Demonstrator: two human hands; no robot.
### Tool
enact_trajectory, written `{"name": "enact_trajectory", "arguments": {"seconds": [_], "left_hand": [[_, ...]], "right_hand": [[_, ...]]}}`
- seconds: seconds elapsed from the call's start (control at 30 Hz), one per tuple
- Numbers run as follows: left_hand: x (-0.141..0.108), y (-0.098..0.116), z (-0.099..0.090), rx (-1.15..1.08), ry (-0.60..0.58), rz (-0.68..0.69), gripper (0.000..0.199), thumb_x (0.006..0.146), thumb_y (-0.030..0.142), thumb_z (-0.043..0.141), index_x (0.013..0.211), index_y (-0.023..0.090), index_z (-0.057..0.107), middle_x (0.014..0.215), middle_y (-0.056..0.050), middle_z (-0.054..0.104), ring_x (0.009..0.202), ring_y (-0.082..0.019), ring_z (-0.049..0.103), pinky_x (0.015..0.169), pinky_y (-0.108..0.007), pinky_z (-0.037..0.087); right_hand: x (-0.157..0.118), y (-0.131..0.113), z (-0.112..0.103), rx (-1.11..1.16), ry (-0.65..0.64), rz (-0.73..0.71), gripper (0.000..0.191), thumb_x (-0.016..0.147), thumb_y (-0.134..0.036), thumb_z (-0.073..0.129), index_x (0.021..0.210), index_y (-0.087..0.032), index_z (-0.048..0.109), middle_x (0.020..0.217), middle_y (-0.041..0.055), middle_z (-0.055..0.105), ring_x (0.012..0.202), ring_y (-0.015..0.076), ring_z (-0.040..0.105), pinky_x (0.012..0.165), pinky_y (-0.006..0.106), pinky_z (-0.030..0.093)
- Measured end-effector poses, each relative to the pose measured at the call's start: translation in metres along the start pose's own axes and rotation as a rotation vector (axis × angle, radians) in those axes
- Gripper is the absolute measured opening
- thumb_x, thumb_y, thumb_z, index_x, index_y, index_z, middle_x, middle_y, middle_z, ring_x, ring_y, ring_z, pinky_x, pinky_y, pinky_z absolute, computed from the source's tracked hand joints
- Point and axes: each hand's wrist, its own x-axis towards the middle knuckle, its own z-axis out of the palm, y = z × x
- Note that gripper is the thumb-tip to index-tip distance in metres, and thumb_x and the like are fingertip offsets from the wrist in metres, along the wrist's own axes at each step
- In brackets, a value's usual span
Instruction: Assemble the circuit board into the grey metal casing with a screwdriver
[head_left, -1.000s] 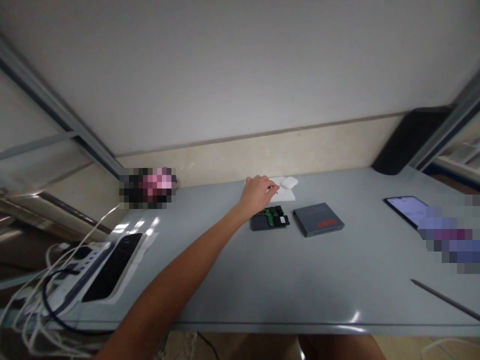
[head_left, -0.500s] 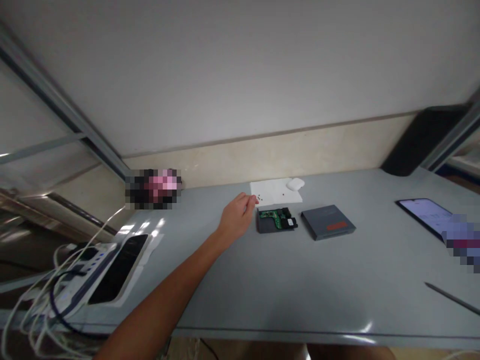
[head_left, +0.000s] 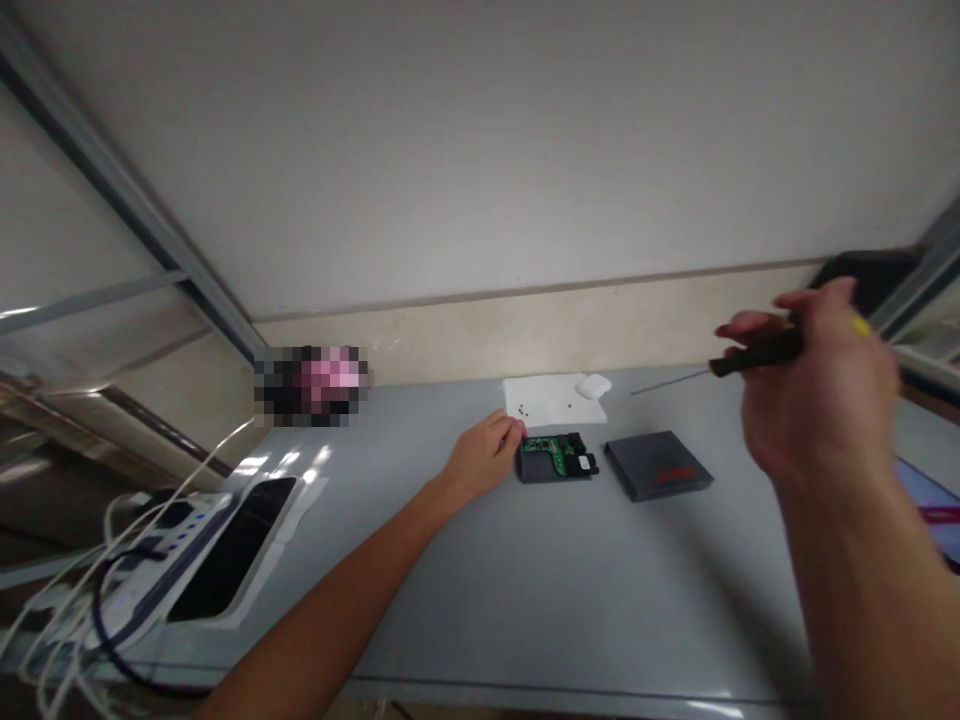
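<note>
My left hand [head_left: 484, 455] rests on the grey table [head_left: 525, 580], its fingertips touching the left edge of an opened dark case with a green circuit board [head_left: 556, 457] inside. To the right of it lies the case's grey cover with a red label [head_left: 658, 465]. My right hand [head_left: 817, 400] is raised at the right, blurred by motion, gripping a black-handled screwdriver [head_left: 750, 355] whose thin shaft points left above the table. Behind the board lies a white sheet of paper [head_left: 551, 398] with a few small dark screws [head_left: 522, 410] on it.
A white earbud case [head_left: 594, 385] sits on the paper's far corner. A power strip with white cables [head_left: 135, 560] and a dark phone [head_left: 229, 545] lie at the left. A lit phone [head_left: 930, 495] lies at the right edge. A wall runs behind the table.
My left hand drew back from the paper and settled against the circuit board's case. My right hand came into view from the right, holding the screwdriver up. The pen-like tool at the table's right front is hidden now.
</note>
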Motion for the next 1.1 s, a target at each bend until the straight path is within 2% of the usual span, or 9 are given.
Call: {"name": "enact_trajectory", "arguments": {"seconds": [0.03,0.07,0.17,0.23,0.33,0.47,0.57,0.83,1.1], "left_hand": [[0.000,0.000,0.000,0.004,-0.015,0.008,0.043,0.116,0.039,0.035,0.099,0.023,0.071,0.100,-0.005,0.070,0.096,-0.021,0.070,0.090,-0.034,0.055],[0.001,-0.001,0.001,0.011,-0.027,0.019,0.042,0.116,0.039,0.036,0.097,0.023,0.071,0.099,-0.004,0.071,0.094,-0.021,0.070,0.088,-0.034,0.055],[0.002,-0.003,0.003,0.033,-0.048,0.039,0.037,0.114,0.039,0.042,0.094,0.023,0.069,0.095,-0.003,0.071,0.087,-0.020,0.068,0.080,-0.031,0.052],[0.002,-0.004,0.003,0.040,-0.063,0.024,0.036,0.113,0.039,0.044,0.094,0.023,0.069,0.092,-0.002,0.072,0.082,-0.020,0.066,0.075,-0.030,0.048],[0.004,-0.004,0.003,0.041,-0.094,-0.013,0.036,0.113,0.041,0.044,0.095,0.023,0.070,0.089,-0.002,0.073,0.079,-0.019,0.064,0.072,-0.029,0.044],[0.005,-0.003,0.002,0.027,-0.116,-0.039,0.036,0.113,0.041,0.044,0.096,0.022,0.070,0.090,-0.002,0.074,0.079,-0.018,0.064,0.071,-0.029,0.040],[0.005,-0.003,0.001,0.024,-0.115,-0.044,0.037,0.113,0.042,0.044,0.097,0.022,0.071,0.091,-0.002,0.075,0.080,-0.019,0.064,0.072,-0.029,0.039],[0.006,0.000,0.001,0.018,-0.122,-0.066,0.035,0.111,0.041,0.047,0.092,0.021,0.069,0.083,-0.002,0.072,0.072,-0.018,0.059,0.068,-0.029,0.034],[0.006,0.000,0.000,0.003,-0.125,-0.040,0.036,0.111,0.040,0.047,0.095,0.022,0.073,0.089,-0.002,0.075,0.079,-0.019,0.064,0.071,-0.028,0.039]], "right_hand": [[0.000,0.010,0.014,0.044,0.021,0.126,0.049,0.099,-0.075,0.056,0.093,-0.027,0.060,0.082,0.0039,0.070,0.073,0.0176,0.069,0.068,0.034,0.048],[-0.001,0.020,0.028,0.024,0.023,0.186,0.051,0.098,-0.076,0.056,0.091,-0.025,0.063,0.081,0.0037,0.070,0.072,0.0176,0.067,0.067,0.034,0.046],[-0.014,0.048,0.062,-0.209,-0.156,0.154,0.062,0.100,-0.077,0.051,0.074,-0.023,0.065,0.073,0.0047,0.069,0.068,0.0178,0.062,0.063,0.033,0.042],[-0.027,0.065,0.077,-0.208,-0.268,0.165,0.066,0.099,-0.080,0.050,0.069,-0.023,0.063,0.066,0.0046,0.069,0.062,0.0176,0.061,0.060,0.032,0.044],[-0.049,0.090,0.085,-0.168,-0.251,0.197,0.066,0.099,-0.081,0.047,0.068,-0.024,0.060,0.060,0.0038,0.068,0.054,0.0166,0.058,0.054,0.031,0.043],[-0.065,0.111,0.081,-0.177,-0.258,0.195,0.064,0.100,-0.078,0.049,0.067,-0.024,0.059,0.060,0.0044,0.070,0.051,0.0154,0.057,0.052,0.029,0.044],[-0.065,0.111,0.077,-0.175,-0.292,0.210,0.062,0.100,-0.076,0.052,0.068,-0.024,0.060,0.061,0.0042,0.072,0.049,0.0143,0.055,0.051,0.029,0.044],[-0.070,0.085,0.076,-0.156,-0.365,0.154,0.063,0.101,-0.076,0.053,0.066,-0.024,0.060,0.059,0.0031,0.068,0.050,0.0142,0.053,0.051,0.029,0.043],[-0.075,0.090,0.076,-0.187,-0.442,0.146,0.060,0.104,-0.071,0.052,0.066,-0.024,0.059,0.061,0.0024,0.069,0.056,0.0157,0.058,0.058,0.029,0.046]]}}
